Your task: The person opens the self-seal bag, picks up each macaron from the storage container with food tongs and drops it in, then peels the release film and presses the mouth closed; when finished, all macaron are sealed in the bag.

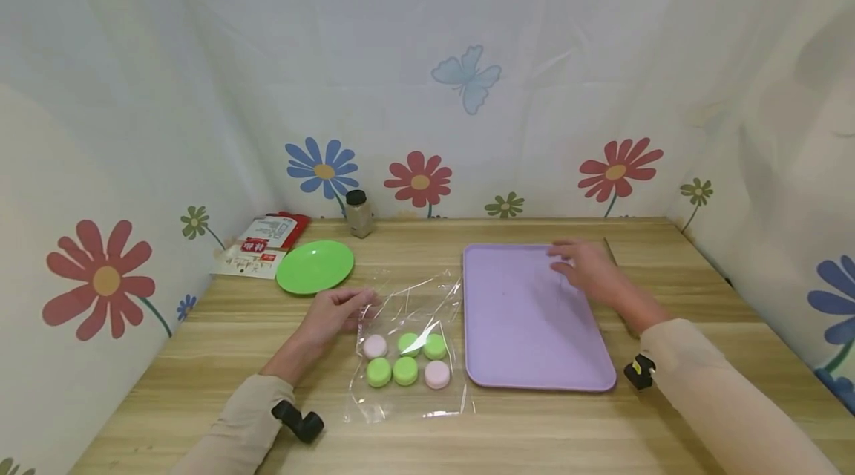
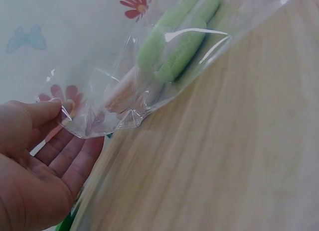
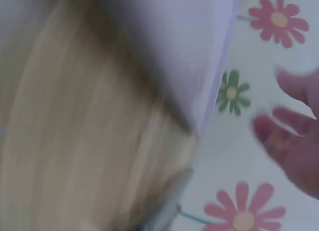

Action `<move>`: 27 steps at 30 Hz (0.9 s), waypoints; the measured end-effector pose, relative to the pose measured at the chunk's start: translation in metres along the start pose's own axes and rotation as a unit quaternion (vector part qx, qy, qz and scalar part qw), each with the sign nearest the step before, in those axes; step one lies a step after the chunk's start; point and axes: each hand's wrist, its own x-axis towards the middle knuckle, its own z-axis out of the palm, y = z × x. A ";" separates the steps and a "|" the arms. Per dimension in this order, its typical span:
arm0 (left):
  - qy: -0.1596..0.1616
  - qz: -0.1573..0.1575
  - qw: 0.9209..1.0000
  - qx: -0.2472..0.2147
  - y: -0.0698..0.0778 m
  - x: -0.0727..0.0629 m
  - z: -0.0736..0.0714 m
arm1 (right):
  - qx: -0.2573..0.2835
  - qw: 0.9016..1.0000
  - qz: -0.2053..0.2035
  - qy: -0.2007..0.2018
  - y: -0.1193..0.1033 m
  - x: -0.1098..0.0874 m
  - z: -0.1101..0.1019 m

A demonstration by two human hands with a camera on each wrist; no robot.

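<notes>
My left hand (image 1: 334, 312) pinches the upper left edge of a clear plastic bag (image 1: 407, 304) between thumb and fingers. Inside the bag lie several green macarons (image 1: 405, 371) and two pink macarons (image 1: 437, 375). Seen from the left wrist, the bag's corner (image 2: 84, 124) sits at the thumb and forefinger. My right hand (image 1: 591, 271) hovers over the far right part of a light purple tray (image 1: 528, 319), fingers spread and holding nothing. The right wrist view is blurred; there the hand (image 3: 294, 136) appears apart from the tray (image 3: 199, 57).
A green plate (image 1: 315, 267) lies to the left, beside a red and white packet (image 1: 263, 241). A black-capped jar (image 1: 359, 214) stands at the back. A long, thin grey blade-like thing (image 3: 172, 201) lies right of the tray, partly hidden by my right forearm in the head view.
</notes>
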 end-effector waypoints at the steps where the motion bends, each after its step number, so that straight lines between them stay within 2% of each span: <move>1: 0.000 0.002 1.000 0.003 0.001 0.000 0.000 | 0.015 1.000 0.000 -0.016 -0.004 0.002 0.001; 3: 0.001 0.004 1.000 0.008 0.001 0.000 -0.001 | 0.059 0.997 0.014 -0.048 -0.013 0.006 0.006; 4: 0.001 0.003 1.000 0.011 0.001 0.000 -0.002 | 0.092 0.993 0.034 -0.058 -0.019 0.009 0.010; 6: 0.002 0.000 1.000 0.014 0.001 0.000 -0.003 | 0.187 0.977 0.079 -0.072 -0.032 0.015 0.020; 7: 0.003 -0.001 1.000 0.012 0.001 0.000 -0.002 | 0.243 0.961 0.100 -0.079 -0.039 0.019 0.026; 8: 0.003 -0.002 1.000 0.009 0.002 0.001 -0.003 | 0.300 0.942 0.122 -0.087 -0.046 0.023 0.033; 10: 0.006 -0.002 1.000 0.004 0.001 0.002 -0.002 | 0.403 0.896 0.162 -0.098 -0.061 0.030 0.046; 12: 0.006 -0.003 1.000 -0.004 0.001 0.004 -0.002 | 0.476 0.851 0.190 -0.115 -0.075 0.037 0.059; 13: 0.004 -0.003 1.000 -0.010 0.001 0.005 -0.002 | 0.498 0.835 0.202 -0.121 -0.081 0.040 0.065; 14: 0.004 -0.005 1.000 -0.015 0.001 0.005 -0.001 | 0.505 0.827 0.212 -0.125 -0.087 0.042 0.070; 16: 0.005 -0.011 1.000 -0.025 0.001 0.006 -0.002 | 0.503 0.824 0.222 -0.137 -0.096 0.046 0.079; 18: 0.008 -0.016 0.999 -0.036 0.001 0.005 -0.001 | 0.492 0.828 0.228 -0.146 -0.102 0.048 0.084; 25: 0.031 -0.019 0.999 -0.025 0.004 0.006 -0.004 | 0.417 0.879 0.196 -0.122 -0.113 0.048 0.079; 27: 0.038 -0.010 0.999 -0.014 0.006 0.008 -0.002 | 0.408 0.886 0.188 -0.116 -0.113 0.047 0.076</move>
